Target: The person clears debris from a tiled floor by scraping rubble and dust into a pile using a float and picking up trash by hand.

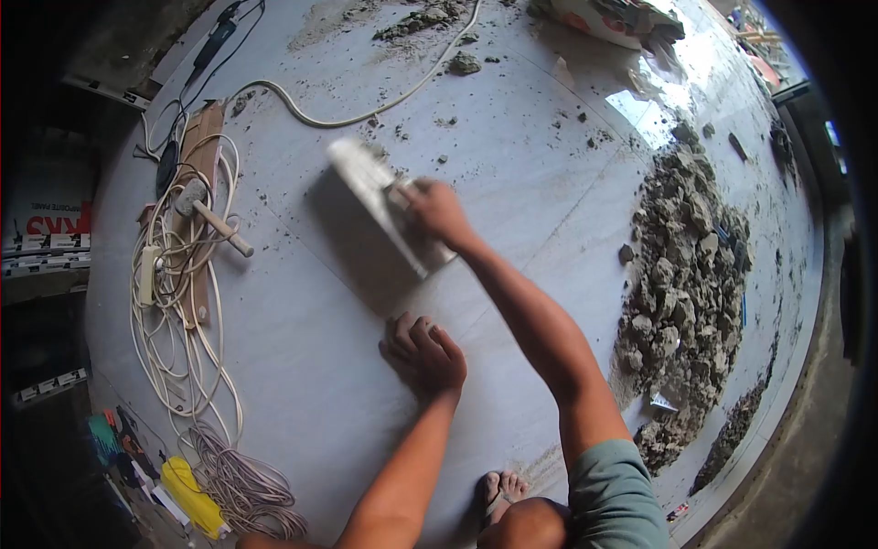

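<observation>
Near the middle of the view, my right hand (pixel 437 216) is closed round the handle of a long, flat, pale tool (pixel 375 197), which looks like a trowel and is blurred at its far end. The tool hangs over or rests on the pale tiled floor (pixel 512 174); its dark shadow falls to its left. Below it, my left hand (pixel 425 355) lies on the tiles with its fingers spread and holds nothing.
A heap of grey rubble (pixel 681 274) lies at the right. On the left are coiled white cables (pixel 160 357), a mallet (pixel 215 220) and a wooden board (pixel 198 151). A plastic bag (pixel 613 23) sits at the top, near a loose cable (pixel 311 120).
</observation>
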Demonstrator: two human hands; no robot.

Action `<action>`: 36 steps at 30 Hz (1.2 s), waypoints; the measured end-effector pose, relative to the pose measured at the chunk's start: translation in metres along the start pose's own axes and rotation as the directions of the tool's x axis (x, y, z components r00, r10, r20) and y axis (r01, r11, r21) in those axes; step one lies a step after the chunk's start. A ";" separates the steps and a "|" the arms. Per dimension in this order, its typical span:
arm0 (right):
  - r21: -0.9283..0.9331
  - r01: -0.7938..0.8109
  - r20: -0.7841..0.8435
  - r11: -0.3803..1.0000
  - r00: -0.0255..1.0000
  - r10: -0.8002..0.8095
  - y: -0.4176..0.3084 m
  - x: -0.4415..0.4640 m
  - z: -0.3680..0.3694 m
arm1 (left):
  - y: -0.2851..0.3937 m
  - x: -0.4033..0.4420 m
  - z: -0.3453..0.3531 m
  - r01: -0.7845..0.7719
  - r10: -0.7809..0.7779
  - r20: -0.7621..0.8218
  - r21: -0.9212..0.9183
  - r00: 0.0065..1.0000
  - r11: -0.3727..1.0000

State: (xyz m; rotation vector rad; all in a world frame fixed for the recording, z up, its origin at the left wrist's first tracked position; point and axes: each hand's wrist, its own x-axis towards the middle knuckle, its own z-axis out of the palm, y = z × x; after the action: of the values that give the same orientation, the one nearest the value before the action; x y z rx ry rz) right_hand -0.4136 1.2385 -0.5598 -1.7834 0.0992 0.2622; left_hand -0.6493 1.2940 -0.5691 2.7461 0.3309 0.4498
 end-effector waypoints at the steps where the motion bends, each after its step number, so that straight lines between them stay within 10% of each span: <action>1: -0.029 -0.015 -0.055 0.999 0.998 0.013 0.003 0.019 -0.021 | 0.004 0.002 -0.003 -0.003 0.002 0.020 0.028 1.000 1.000; 10: 0.360 -0.039 -0.437 0.932 0.876 0.206 0.010 0.166 -0.151 | 0.011 0.003 0.003 0.000 -0.010 0.077 0.122 0.997 0.992; 22: 0.246 -0.258 -0.912 0.934 0.265 0.313 0.067 0.066 -0.405 | 0.015 0.000 0.005 0.029 -0.039 0.059 0.154 0.997 0.988; 26: 0.072 0.104 -0.869 0.992 0.495 0.011 0.100 -0.007 -0.378 | 0.017 -0.002 0.007 0.023 -0.032 0.054 0.155 0.998 0.988; 29: 0.214 0.139 -0.750 0.967 0.658 0.071 0.047 -0.113 -0.287 | 0.015 -0.005 0.008 0.017 -0.040 0.109 0.200 0.993 0.980; 32: 0.095 -0.202 -0.688 0.975 0.694 0.211 0.066 -0.227 -0.223 | 0.016 -0.009 0.012 0.025 -0.055 0.124 0.234 0.991 0.972; 36: 0.579 -0.057 -0.637 0.814 0.591 0.495 0.046 -0.374 -0.169 | 0.020 -0.011 0.009 -0.024 -0.003 0.097 0.272 0.995 0.962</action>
State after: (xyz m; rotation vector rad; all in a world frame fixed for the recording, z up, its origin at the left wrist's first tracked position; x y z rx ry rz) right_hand -0.7656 1.0359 -0.4821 -1.2121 1.0127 -0.3152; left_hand -0.6531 1.2701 -0.5733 3.0264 0.3790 0.2898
